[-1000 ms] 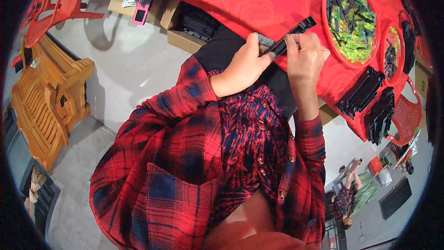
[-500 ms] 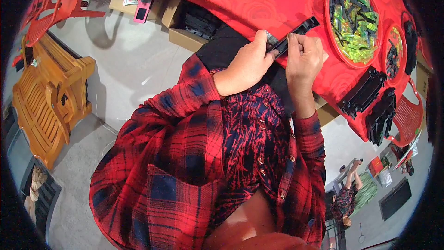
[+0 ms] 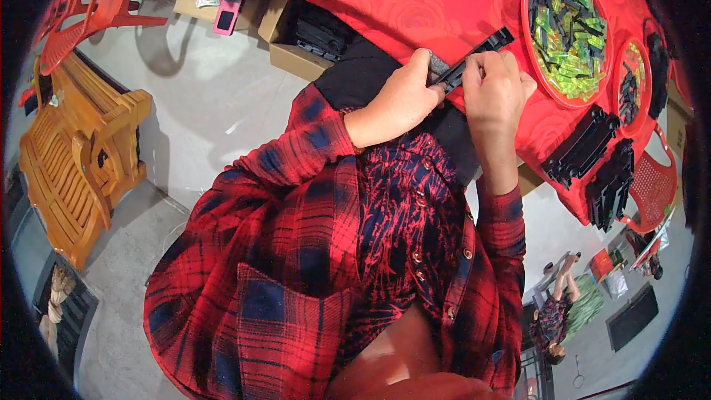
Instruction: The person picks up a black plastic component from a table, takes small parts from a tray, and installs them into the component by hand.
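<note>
A long black plastic strip (image 3: 485, 46) slants over the table edge, its far end pointing up and right. My left hand (image 3: 392, 107) is closed around its near end, thumb on top, with a small grey piece of something beside the thumb. Against the middle of the strip, my right hand (image 3: 498, 92) has its fingers curled and pinched together; what lies between the fingertips is hidden. To the right stands a red round tray (image 3: 524, 26) of small yellow-green and black pieces (image 3: 578, 85).
Beyond it, a smaller red tray (image 3: 629, 132) holds similar pieces. Black plastic strips (image 3: 581, 147) lie stacked at the right table edge. Below the table, a cardboard box (image 3: 296, 61) contains black parts. A wooden chair (image 3: 74, 152) stands left; another person (image 3: 557, 315) is at the lower right.
My right hand has shifted slightly right, its fingers curling further against the strip. The strip's far end has moved slightly right. My left hand keeps its grip.
</note>
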A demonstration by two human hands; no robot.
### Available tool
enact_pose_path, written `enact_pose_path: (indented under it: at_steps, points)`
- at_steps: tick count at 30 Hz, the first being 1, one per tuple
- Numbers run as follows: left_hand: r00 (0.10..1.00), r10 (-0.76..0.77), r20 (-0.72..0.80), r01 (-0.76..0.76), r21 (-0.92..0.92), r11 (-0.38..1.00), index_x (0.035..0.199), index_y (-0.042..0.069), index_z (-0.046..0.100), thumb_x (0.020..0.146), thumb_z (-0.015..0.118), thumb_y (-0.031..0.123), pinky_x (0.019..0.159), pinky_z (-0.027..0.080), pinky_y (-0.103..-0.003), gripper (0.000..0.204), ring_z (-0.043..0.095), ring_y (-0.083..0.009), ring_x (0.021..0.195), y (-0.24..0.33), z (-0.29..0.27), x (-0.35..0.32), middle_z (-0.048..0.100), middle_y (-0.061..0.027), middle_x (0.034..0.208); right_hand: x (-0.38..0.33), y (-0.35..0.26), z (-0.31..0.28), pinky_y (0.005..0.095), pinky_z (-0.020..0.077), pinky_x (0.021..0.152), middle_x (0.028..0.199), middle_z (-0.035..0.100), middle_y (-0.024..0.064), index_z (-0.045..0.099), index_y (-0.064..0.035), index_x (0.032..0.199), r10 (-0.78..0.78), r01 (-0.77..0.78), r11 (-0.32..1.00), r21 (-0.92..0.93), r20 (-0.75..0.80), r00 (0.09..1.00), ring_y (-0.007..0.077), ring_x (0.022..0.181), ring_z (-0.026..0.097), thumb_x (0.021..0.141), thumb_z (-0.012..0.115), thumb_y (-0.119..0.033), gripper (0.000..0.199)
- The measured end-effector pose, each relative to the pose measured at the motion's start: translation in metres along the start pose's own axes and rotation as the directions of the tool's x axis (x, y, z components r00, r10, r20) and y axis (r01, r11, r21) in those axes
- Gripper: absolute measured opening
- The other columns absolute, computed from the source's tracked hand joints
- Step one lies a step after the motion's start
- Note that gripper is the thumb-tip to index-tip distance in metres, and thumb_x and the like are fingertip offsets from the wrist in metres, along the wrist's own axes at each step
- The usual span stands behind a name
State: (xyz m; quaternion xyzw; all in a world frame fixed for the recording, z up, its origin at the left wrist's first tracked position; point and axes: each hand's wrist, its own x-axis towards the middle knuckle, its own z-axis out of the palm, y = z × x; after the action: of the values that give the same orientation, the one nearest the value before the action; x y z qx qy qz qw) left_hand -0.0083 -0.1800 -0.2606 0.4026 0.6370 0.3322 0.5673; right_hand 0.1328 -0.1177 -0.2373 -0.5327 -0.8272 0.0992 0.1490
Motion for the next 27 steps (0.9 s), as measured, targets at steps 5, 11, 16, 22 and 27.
enact_pose_path:
  at_steps: [5,11,16,22,27]
  points:
    - [0.989,-0.083,0.123,0.106,-0.190,0.976,0.110,-0.005,0.049,0.087,0.057,0.004,0.077,0.051,-0.033,0.026,0.065,-0.0204,0.085,-0.003,-0.002,0.002,0.064,-0.0126,0.093,0.008,-0.004,0.001,0.0438,0.0370,0.077,0.083,0.061,0.0102,0.066,-0.0084,0.079,-0.008,0.020,0.989,-0.146,0.086,0.996,0.0298,0.083,0.059,0.084,0.064,-0.016,0.009]
    - [0.963,-0.121,0.239,0.219,-0.443,0.869,0.114,-0.006,0.051,0.084,0.052,-0.001,0.076,0.051,-0.031,0.030,0.065,-0.0176,0.085,-0.002,-0.001,-0.001,0.063,-0.0099,0.097,0.014,-0.003,-0.007,0.0452,0.0372,0.078,0.085,0.062,0.0123,0.067,-0.0066,0.080,-0.064,0.093,0.979,-0.180,0.158,0.985,0.0308,0.083,0.060,0.083,0.063,-0.017,0.011]
    - [0.954,-0.144,0.264,0.265,-0.506,0.821,0.113,-0.006,0.054,0.082,0.053,-0.003,0.076,0.051,-0.030,0.031,0.065,-0.0183,0.085,-0.007,0.000,0.002,0.064,-0.0097,0.096,0.019,-0.008,-0.018,0.0458,0.0370,0.079,0.085,0.064,0.0132,0.068,-0.0048,0.079,-0.066,0.111,0.977,-0.181,0.239,0.969,0.0314,0.083,0.061,0.080,0.063,-0.015,0.011]
    - [0.950,-0.150,0.273,0.283,-0.553,0.784,0.112,-0.005,0.056,0.085,0.055,-0.001,0.078,0.051,-0.030,0.027,0.065,-0.0185,0.086,-0.013,0.002,0.002,0.065,-0.0098,0.099,0.021,-0.005,-0.020,0.0446,0.0369,0.080,0.087,0.063,0.0135,0.069,-0.0047,0.080,-0.077,0.143,0.967,-0.212,0.292,0.953,0.0325,0.082,0.060,0.083,0.063,-0.017,0.014]
    - [0.968,-0.113,0.224,0.175,-0.280,0.944,0.111,-0.006,0.056,0.092,0.060,0.006,0.077,0.051,-0.030,0.023,0.065,-0.0167,0.085,-0.006,-0.001,0.000,0.065,-0.0104,0.096,0.023,-0.006,-0.021,0.0433,0.0370,0.081,0.089,0.063,0.0132,0.069,-0.0057,0.082,-0.027,0.109,0.967,-0.230,0.333,0.942,0.0330,0.083,0.059,0.087,0.063,-0.021,0.017]
